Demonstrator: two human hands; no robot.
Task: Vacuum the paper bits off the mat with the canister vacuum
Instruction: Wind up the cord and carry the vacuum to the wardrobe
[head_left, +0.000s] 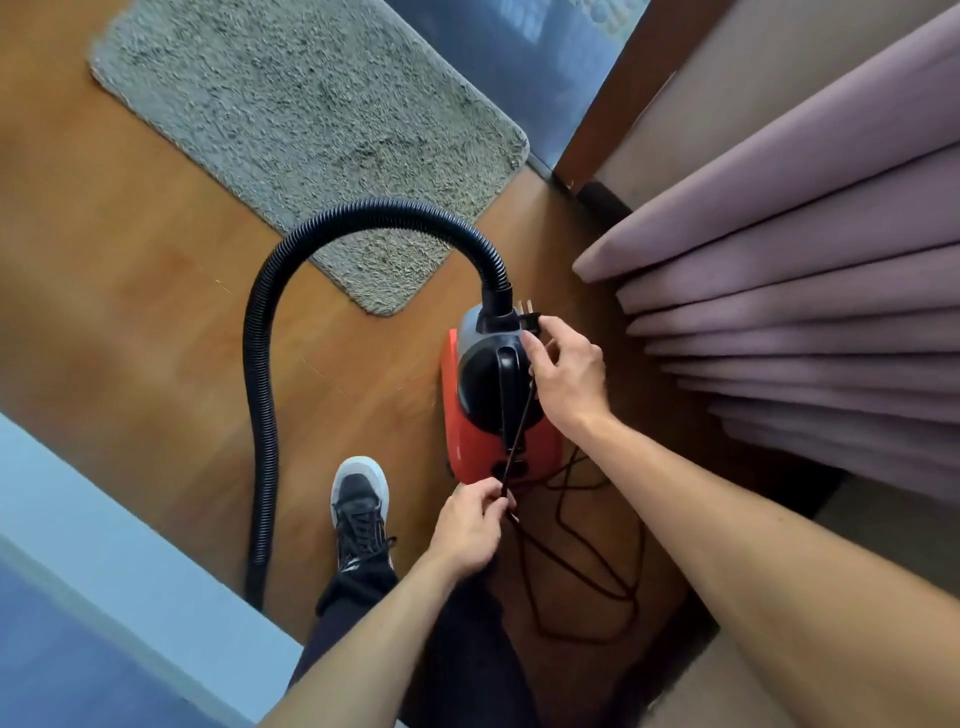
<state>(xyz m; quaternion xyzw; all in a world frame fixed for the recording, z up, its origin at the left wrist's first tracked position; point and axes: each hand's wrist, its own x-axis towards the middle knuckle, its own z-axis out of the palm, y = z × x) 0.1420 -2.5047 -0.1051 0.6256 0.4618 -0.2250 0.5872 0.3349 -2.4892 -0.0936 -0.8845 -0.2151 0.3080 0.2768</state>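
A red and black canister vacuum (493, 405) is sitting on the wooden floor (156, 322), its black ribbed hose (270, 322) arching over a corner of the grey shaggy mat (311, 119). The right hand (569, 374) is holding the plug (529, 317) above the vacuum, prongs pointing away. The left hand (470, 525) is pinching the black cord (519, 431), which is looping loosely on the floor beside pink curtains (805, 270). A black sneaker (361, 512) is standing nearby.

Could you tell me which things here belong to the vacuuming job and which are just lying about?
Belongs to the job:
- mat
- vacuum
- hose
- plug, pinched by the right hand
- cord, pinched by the left hand

Just there:
- curtain
- shoe
- wooden floor
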